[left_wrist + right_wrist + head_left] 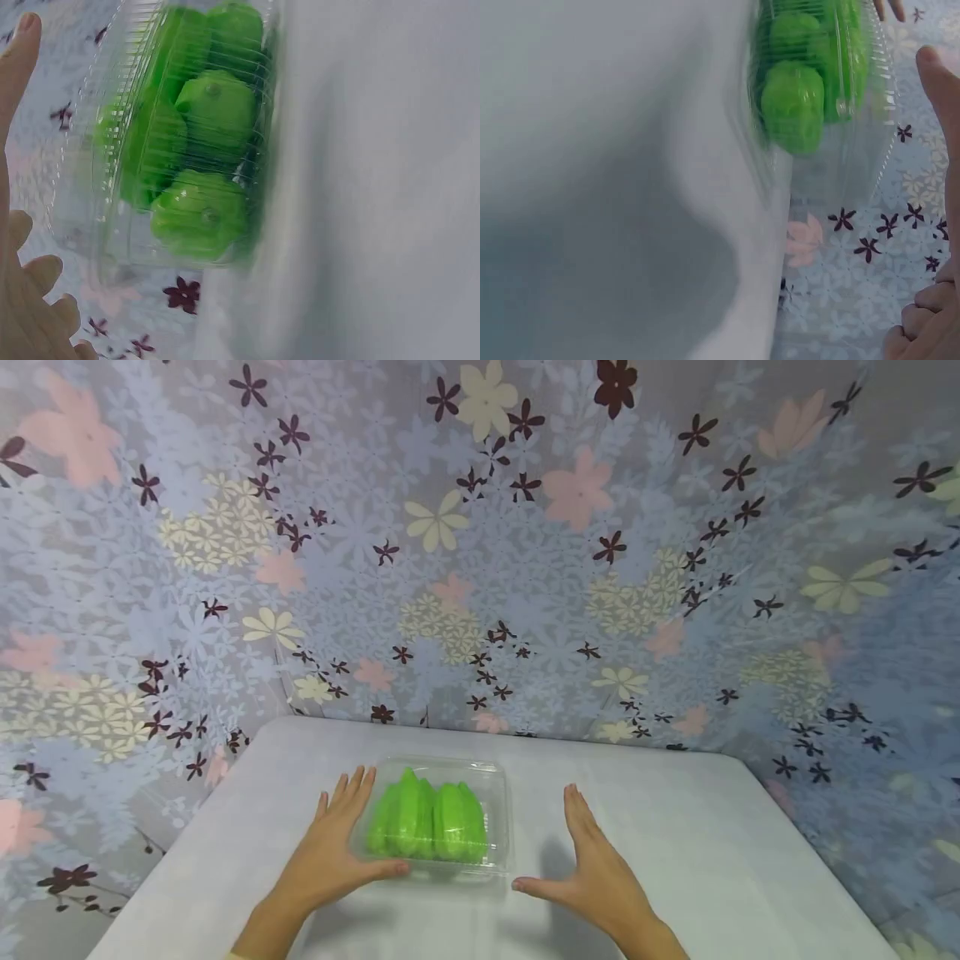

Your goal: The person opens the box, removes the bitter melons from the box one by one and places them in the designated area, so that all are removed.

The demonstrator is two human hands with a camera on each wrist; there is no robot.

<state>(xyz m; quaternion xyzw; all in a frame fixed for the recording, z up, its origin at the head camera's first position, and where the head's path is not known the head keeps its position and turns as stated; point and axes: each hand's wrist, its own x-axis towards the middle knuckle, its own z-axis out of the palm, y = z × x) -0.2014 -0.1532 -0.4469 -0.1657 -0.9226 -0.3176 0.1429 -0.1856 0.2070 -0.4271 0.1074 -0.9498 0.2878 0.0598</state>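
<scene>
A clear plastic clamshell box (438, 817) with several bright green fruits (427, 822) inside lies shut on the white table (712, 843). My left hand (341, 839) lies flat against the box's left side, fingers straight, thumb under its front edge. My right hand (592, 860) is spread open a little to the right of the box, apart from it. The left wrist view shows the box (180, 142) close up with my left hand (15, 187) beside it. In the right wrist view the box (825, 82) is ahead of my right thumb (941, 97).
A floral cloth (480, 543) hangs as a backdrop behind and on both sides of the table. The table's rounded far corners meet this cloth. Only the box stands on the white tabletop.
</scene>
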